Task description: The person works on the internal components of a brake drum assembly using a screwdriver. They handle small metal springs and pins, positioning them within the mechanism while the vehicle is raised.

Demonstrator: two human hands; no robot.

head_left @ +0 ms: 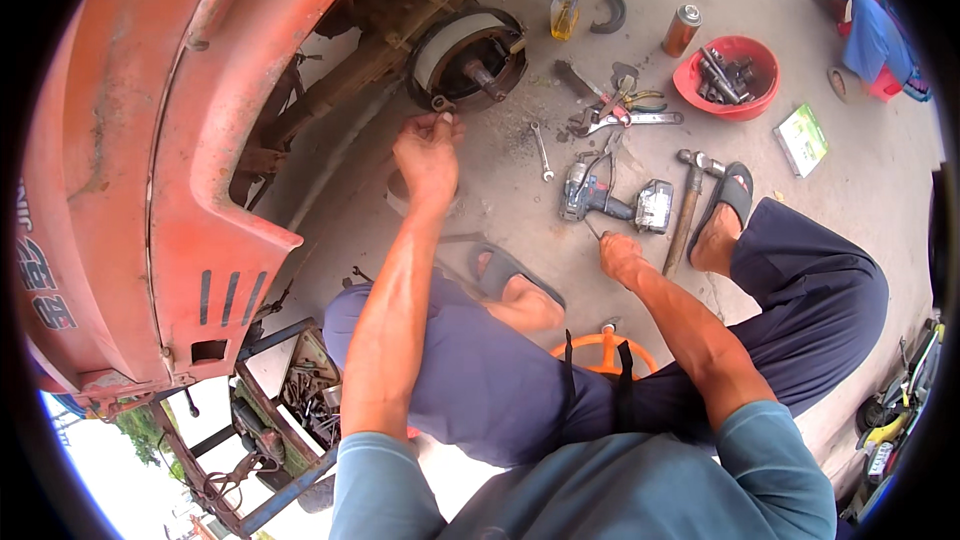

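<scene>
My left hand (427,160) is raised beside the round brake assembly (468,35) of the red vehicle, pinching a small metal ring (440,103) at its lower edge. My right hand (622,258) is closed on a thin metal tool (591,229), just below the cordless impact driver (604,202) on the ground. A wrench (541,150) lies between the brake assembly and the driver. Above them are pliers and an adjustable wrench (642,119) in a pile, and to the right a hammer (684,210) lies by my sandalled foot.
The red vehicle body (120,190) fills the left. A red bowl of sockets (679,77), an oil bottle (564,15), a spray can (681,30) and a green-white box (800,140) stand around the tools. An orange seat (607,340) is near my legs. Another seated person (868,35) is at upper right.
</scene>
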